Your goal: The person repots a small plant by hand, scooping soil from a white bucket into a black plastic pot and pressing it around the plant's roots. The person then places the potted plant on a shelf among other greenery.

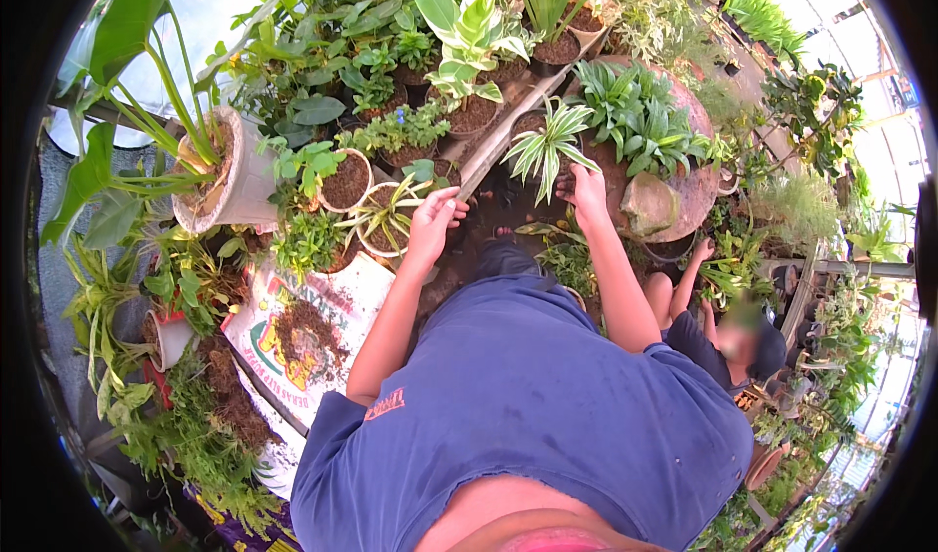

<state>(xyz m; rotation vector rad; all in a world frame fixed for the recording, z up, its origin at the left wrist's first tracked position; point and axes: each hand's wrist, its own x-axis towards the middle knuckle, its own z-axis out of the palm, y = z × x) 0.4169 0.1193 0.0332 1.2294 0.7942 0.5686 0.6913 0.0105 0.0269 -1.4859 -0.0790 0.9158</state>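
A spider plant (549,148) with white-edged green leaves stands out in front of me. My right hand (586,189) is closed at its near right side, with soil-darkened fingers partly hidden by leaves. My left hand (436,218) is raised with loosely bent fingers, and nothing shows in them. Just left of it sits a white pot (389,250) with another striped, yellowish spider plant (389,212). A round pot of soil (346,183) stands farther left. Beyond my left hand runs a wooden ledge (508,134).
At left, a printed white sack (322,318) carries loose soil (308,339). A large white pot (233,183) leans above it. To the right are a round slab (692,112) and a stone (649,206). Another person (718,342) crouches at the right among plants.
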